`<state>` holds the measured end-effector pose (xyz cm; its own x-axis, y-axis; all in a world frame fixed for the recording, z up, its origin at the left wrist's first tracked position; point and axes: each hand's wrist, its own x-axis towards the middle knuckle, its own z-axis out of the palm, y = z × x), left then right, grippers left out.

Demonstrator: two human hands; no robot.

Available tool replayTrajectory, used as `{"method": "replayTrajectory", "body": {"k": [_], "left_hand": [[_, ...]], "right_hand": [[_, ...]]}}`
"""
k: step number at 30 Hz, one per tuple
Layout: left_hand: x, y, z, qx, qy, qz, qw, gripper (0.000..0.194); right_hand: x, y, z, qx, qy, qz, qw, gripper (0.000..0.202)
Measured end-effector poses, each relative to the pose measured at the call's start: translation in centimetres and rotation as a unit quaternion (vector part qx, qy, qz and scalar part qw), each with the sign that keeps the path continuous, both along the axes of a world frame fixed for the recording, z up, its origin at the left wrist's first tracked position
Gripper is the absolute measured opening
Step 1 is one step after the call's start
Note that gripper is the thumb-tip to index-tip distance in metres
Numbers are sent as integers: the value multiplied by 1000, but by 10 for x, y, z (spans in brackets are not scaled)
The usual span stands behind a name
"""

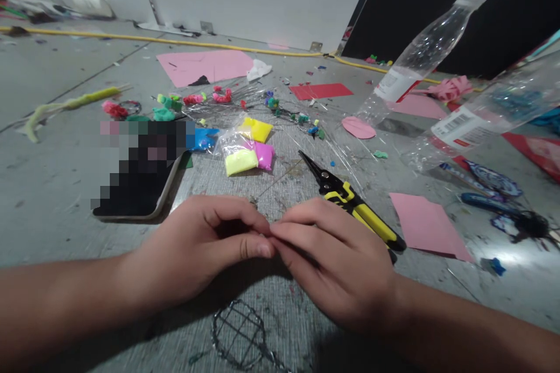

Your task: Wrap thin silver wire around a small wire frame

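My left hand (214,250) and my right hand (336,256) meet at the fingertips, thumbs and fingers pinched together. Whatever lies between them is hidden or too small to name. A thin wire (280,178) shows just beyond the fingertips; I cannot tell whether it is held. Below my hands lies a twisted wire piece (238,332), a round frame with a criss-cross grid inside, like a small racket. Pliers with black and yellow handles (367,218) rest behind my right hand, jaws closed and pointing away to the left.
Beyond my left hand are a phone (140,180) and clay packets (241,162). Loose wires and small colourful pieces (222,94) spread behind. Two clear bottles (402,78) stand at right, near pink paper (429,224) and scissors (490,201). A yellow cable (196,44) crosses the back.
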<state>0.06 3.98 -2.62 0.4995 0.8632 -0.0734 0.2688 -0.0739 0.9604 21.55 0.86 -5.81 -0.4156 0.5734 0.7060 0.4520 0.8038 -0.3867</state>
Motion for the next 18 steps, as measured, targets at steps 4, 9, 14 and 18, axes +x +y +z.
{"method": "replayTrajectory", "body": {"k": [4,9,14,18], "left_hand": [[-2,2,0,43,16,-37,998,12],[-3,3,-2,36,22,-38,998,16],[-2,3,1,54,32,-48,997,16],[-3,1,0,75,36,-51,995,9]], "right_hand": [[1,-1,1,11,-6,-21,1000,15],[1,-3,2,30,-12,-3,999,17],[2,-3,5,31,-29,21,999,15],[4,-2,9,18,-58,25,998,19]]}}
